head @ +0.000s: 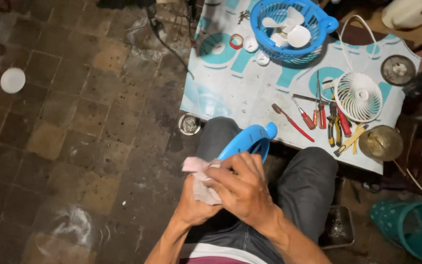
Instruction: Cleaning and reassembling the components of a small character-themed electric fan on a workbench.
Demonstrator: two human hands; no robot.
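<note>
Over my lap, my right hand (pixel 242 188) presses a pale pink cloth (pixel 200 182) against a blue plastic fan part (pixel 249 141). My left hand (pixel 191 205) sits underneath, gripping the lower end of the blue part, mostly hidden by the cloth and the right hand. The blue part's rounded end sticks up past my knee.
A white and teal sheet (pixel 230 93) on the floor carries a blue fan grille (pixel 289 29) with white blades, a white fan guard (pixel 357 97), screwdrivers and pliers (pixel 335 124), a brass bowl (pixel 381 143). A small metal tin (pixel 189 124), white lid (pixel 12 80), teal bucket (pixel 413 227).
</note>
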